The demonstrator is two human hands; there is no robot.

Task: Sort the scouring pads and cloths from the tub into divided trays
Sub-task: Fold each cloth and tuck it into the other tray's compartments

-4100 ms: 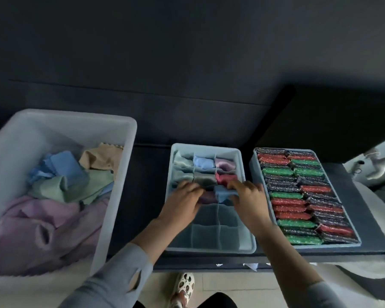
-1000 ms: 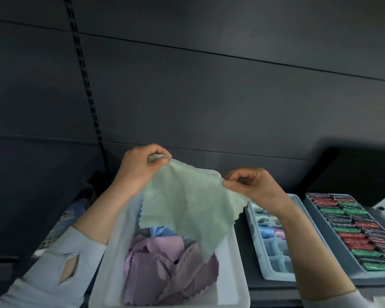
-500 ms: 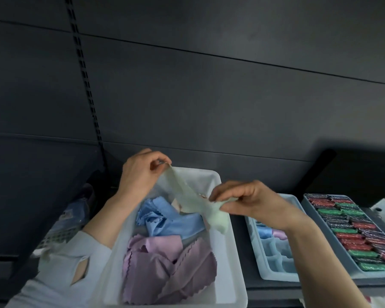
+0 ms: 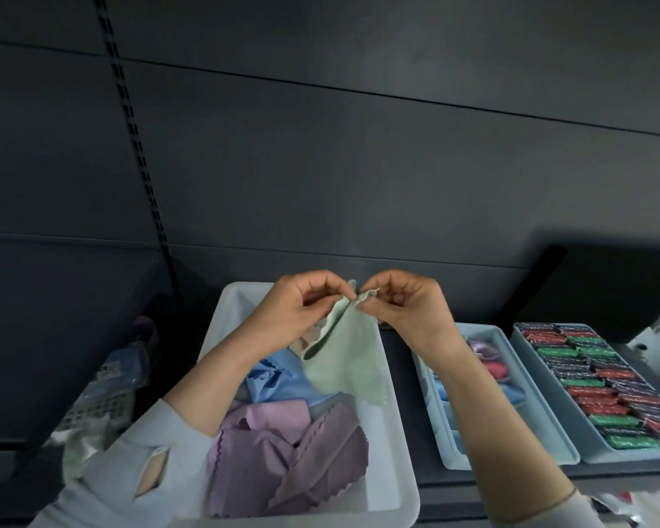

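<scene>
Above the white tub, pale green cloth hanging folded, long axis downward, top corners pinched together between left hand and right hand, knuckles up, fingers curled.

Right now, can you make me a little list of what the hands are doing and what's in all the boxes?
left hand: pinches top edge of green cloth
right hand: pinches the same edge, close beside the left grip
green cloth: folded over, hanging above white tub
white tub: holds purple cloths and blue cloth
cloth tray: pale blue, divided, some pink and blue cloths inside
pad tray: rows of red, green and dark scouring pads
</scene>
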